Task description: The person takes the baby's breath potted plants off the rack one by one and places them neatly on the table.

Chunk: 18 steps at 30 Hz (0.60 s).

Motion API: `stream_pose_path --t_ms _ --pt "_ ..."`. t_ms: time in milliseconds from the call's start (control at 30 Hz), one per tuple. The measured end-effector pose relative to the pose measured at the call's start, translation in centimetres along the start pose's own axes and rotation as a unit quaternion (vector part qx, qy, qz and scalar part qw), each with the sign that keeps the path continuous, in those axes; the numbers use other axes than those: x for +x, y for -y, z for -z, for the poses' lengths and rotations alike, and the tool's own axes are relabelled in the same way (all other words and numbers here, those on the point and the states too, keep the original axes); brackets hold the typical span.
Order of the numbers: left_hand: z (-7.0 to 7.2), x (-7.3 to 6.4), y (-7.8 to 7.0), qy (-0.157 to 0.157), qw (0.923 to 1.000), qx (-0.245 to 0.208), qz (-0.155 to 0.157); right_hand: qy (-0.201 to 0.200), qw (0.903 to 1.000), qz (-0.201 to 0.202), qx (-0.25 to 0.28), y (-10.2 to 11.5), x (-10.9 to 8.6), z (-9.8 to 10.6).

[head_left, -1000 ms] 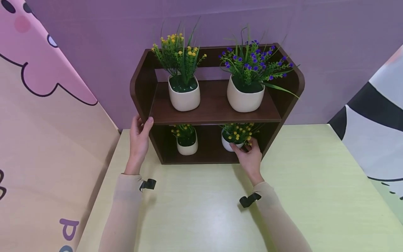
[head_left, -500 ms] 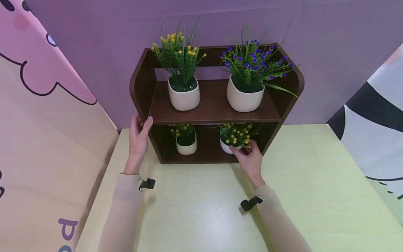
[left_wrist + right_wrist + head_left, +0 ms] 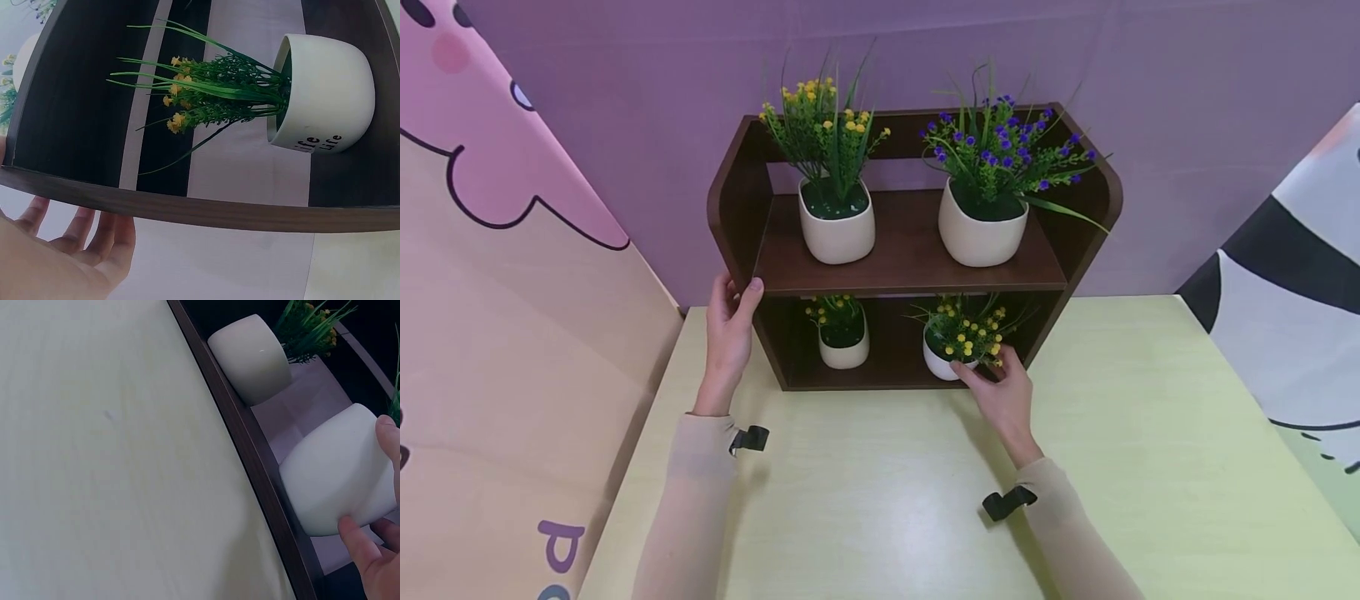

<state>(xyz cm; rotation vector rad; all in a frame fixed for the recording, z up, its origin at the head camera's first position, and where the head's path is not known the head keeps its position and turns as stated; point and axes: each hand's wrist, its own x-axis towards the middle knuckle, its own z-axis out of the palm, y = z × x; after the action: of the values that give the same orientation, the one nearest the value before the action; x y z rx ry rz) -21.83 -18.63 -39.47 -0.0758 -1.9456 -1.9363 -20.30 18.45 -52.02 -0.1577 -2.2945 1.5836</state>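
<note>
A dark brown two-tier shelf (image 3: pixel 910 258) stands on the pale table against the back wall. My left hand (image 3: pixel 727 346) grips its left side panel, thumb at the front edge and fingers along the outside. On the lower tier, at the right, my right hand (image 3: pixel 1006 400) holds a white pot (image 3: pixel 936 365) of yellow flowers between thumb and fingers. The right wrist view shows this white pot (image 3: pixel 337 475) at the tier's front edge, thumb near its rim and fingertips on its side. Another potted yellow flower plant (image 3: pixel 844 350) sits at the lower left.
The upper tier bears a pot with yellow flowers (image 3: pixel 837 233) on the left and a pot with purple flowers (image 3: pixel 982 233) on the right. Pale tabletop (image 3: pixel 865 492) stretches in front of the shelf. Printed cloth walls (image 3: pixel 640 125) surround the table.
My right hand has drawn the pot of yellow flowers forward, toward the lower tier's front edge. My left hand stays on the side panel.
</note>
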Motion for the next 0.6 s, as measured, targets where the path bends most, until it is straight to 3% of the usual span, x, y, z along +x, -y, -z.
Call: stream_pose_path --t_ms 333,600 --pt "0.1 -0.1 0.0 0.0 0.9999 0.012 0.003 0.032 0.9993 0.009 0.017 0.6 -1.3 1.6" --pt "0.0 -0.1 -0.1 0.003 0.9999 0.01 0.0 0.052 0.9986 -0.009 -0.001 4.5 -3.2 3.6"
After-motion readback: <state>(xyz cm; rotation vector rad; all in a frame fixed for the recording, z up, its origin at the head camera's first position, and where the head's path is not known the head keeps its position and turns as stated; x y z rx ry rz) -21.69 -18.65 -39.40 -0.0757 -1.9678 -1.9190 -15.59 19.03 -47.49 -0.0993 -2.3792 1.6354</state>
